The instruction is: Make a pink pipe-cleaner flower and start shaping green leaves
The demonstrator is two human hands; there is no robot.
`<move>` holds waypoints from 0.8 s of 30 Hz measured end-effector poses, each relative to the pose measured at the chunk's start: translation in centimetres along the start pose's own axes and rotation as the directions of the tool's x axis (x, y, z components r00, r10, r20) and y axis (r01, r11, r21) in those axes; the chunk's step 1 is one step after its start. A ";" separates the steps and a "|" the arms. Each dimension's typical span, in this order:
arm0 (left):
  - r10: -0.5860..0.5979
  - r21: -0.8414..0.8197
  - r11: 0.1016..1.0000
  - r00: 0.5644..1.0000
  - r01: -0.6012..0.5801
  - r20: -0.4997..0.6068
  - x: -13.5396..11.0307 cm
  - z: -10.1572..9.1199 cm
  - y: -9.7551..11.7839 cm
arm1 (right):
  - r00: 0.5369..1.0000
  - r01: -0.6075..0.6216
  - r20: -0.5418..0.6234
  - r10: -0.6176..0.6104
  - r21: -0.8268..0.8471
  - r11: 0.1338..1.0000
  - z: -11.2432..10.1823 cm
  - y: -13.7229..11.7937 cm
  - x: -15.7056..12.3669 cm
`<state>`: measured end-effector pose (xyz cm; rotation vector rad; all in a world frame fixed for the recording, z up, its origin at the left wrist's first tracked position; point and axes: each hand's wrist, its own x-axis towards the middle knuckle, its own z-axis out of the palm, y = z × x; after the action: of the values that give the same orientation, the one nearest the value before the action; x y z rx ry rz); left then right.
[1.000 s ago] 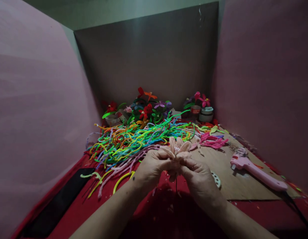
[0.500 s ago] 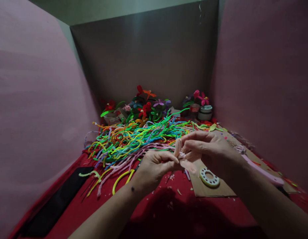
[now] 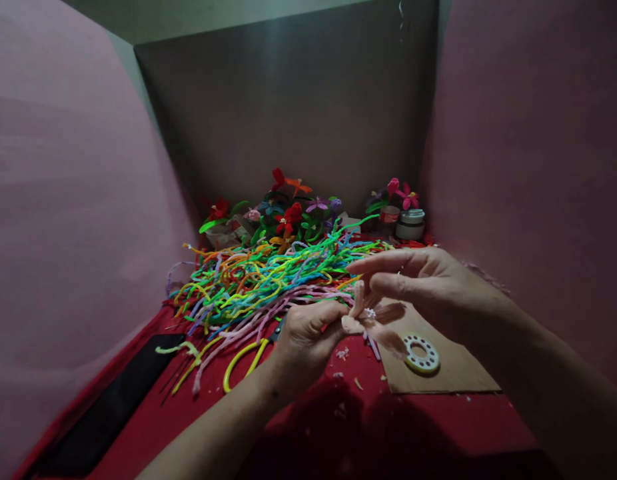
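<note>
My left hand (image 3: 308,330) is closed round the base of a pale pink pipe-cleaner flower (image 3: 371,320) with a small white beaded centre. My right hand (image 3: 428,283) hovers just above and to the right of the flower, fingers stretched out and slightly apart, fingertips close to the petals; I cannot tell whether they touch them. Both hands are over the red cloth (image 3: 318,427), in front of a heap of many-coloured pipe cleaners (image 3: 268,277).
A white ring-shaped disc (image 3: 421,353) lies on a brown cardboard sheet (image 3: 453,373) below my right hand. Finished pipe-cleaner flowers (image 3: 288,213) and small jars (image 3: 411,223) stand at the back. A black flat object (image 3: 108,413) lies at the left. Pink walls close both sides.
My right hand has let go of the flower's base, risen over its right side and opened its fingers. My left hand keeps hold of the flower, which now sits lower and tilted.
</note>
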<state>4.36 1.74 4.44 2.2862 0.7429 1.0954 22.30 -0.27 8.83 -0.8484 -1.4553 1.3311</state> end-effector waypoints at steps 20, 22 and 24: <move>0.017 0.041 0.999 0.993 -0.013 -0.117 -0.2 0.4 0.2 | 0.969 0.019 -0.244 -0.036 -0.071 0.997 0.2 3.3 -2.6; 0.021 0.061 0.998 0.994 -0.015 -0.111 -0.4 0.5 0.2 | 0.975 0.001 -0.220 0.017 0.080 0.997 0.3 4.5 -2.2; 0.025 0.075 0.997 0.995 -0.017 -0.097 -0.5 0.5 0.2 | 0.978 -0.036 -0.191 0.081 0.227 0.973 0.2 5.5 -1.7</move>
<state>4.58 1.22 4.01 2.3201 0.8114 1.2158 22.01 -1.03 3.08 -0.8547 -1.1103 1.3816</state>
